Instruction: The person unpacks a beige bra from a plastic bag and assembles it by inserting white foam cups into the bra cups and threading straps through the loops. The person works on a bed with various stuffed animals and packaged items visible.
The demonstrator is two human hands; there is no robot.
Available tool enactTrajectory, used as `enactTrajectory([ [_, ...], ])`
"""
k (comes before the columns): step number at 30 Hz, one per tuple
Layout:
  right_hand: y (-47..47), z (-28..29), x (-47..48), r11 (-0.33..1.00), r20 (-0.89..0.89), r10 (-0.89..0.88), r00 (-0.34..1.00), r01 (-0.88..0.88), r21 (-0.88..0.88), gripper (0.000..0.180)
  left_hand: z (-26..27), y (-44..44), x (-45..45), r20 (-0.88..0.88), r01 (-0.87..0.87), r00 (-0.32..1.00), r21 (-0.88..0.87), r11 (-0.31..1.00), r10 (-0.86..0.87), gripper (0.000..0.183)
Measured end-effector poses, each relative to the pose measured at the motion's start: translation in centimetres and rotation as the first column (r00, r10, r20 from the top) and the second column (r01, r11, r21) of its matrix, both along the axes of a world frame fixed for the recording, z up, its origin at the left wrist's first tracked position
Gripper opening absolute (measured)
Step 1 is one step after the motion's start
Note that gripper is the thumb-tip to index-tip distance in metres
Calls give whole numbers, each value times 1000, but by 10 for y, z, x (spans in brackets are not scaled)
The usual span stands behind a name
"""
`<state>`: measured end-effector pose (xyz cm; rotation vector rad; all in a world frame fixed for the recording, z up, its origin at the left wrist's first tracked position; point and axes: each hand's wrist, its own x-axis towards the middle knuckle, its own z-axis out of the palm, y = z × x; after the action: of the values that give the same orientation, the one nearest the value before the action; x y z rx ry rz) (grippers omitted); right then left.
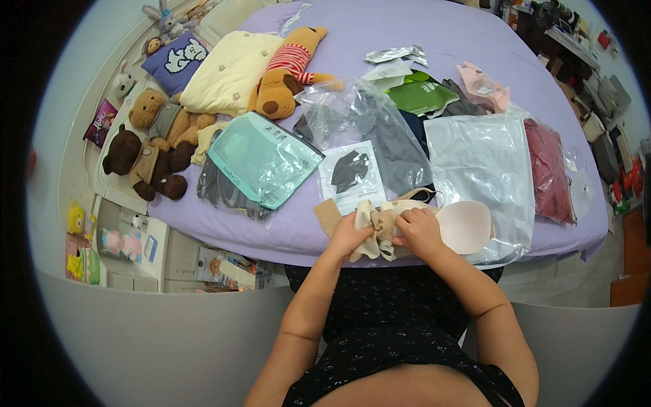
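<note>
Both my hands grip a bunched beige fabric garment (pixel 382 224) at the front edge of the bed. My left hand (pixel 350 236) pinches its left side, beside a tan flap (pixel 328 216) that sticks out. With bent fingers, my right hand (pixel 420 231) holds the gathered cloth from the right. A pale moulded bra cup (pixel 464 227) lies just right of that hand, partly behind my wrist. A dark strap loop (pixel 423 193) curves up behind the garment. Just beyond it is a white packet (pixel 353 175) picturing a black face mask.
On the purple-sheeted bed (pixel 452 30) lie a teal zip bag (pixel 264 157), clear plastic bags (pixel 366 127), a large white plastic bag (pixel 478 178), a bagged red garment (pixel 548 173) and a green packet (pixel 419 94). A plush dog (pixel 287 76) and teddy bears (pixel 163 117) rest at left.
</note>
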<state>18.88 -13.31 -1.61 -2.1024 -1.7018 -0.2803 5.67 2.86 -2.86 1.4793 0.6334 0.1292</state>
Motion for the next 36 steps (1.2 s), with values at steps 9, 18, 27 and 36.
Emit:
enactTrajectory([
  [9,-2,6,-2,1000,-14,-29,999,29,-9,46,4,-8,11,-140,49,990,292,955,-8,24],
  [18,-5,17,-3,990,-4,-141,990,141,-21,53,14,-4,2,-12,-112,993,267,957,120,23],
  [27,-7,20,-7,984,-20,-172,985,173,51,54,16,0,-10,129,-221,971,164,961,201,23],
  [36,0,-4,-7,989,-17,-97,995,98,106,39,12,-13,-2,280,-541,841,462,703,463,25],
])
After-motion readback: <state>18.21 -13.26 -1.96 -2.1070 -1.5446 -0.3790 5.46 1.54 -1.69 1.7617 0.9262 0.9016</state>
